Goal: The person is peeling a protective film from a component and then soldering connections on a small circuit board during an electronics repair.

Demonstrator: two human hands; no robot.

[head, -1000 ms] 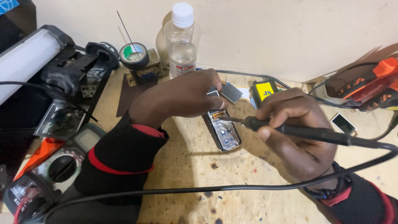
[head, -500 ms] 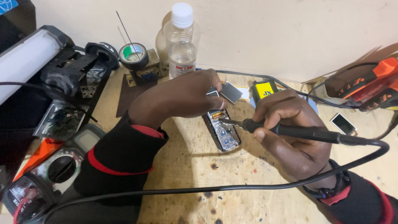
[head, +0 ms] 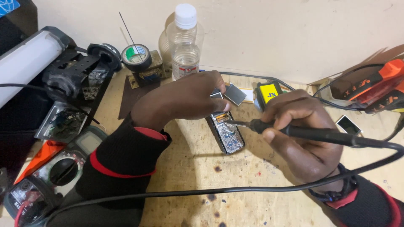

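An opened small phone lay on the scarred plywood counter, near the middle, its back cover off and its green circuit board and metal shields bared. It sat lengthwise, the far end tilted slightly left.

The left hand reached in from the near left, palm down and knuckles up, the forearm in a black sleeve with red trim crossing the counter. Its fingers were curled down onto the far end of the phone, pressing it in place; whether they pinched anything else could not be told.

The right hand came in from the near right, closed in a pen grip around a black soldering iron. The iron lay nearly level and pointed left, its metal tip touching the board at the phone's far end, just beside the left fingertips. Its black cable looped away to the right and back across the near counter.

A small grey square plate lay just beyond the left fingers.
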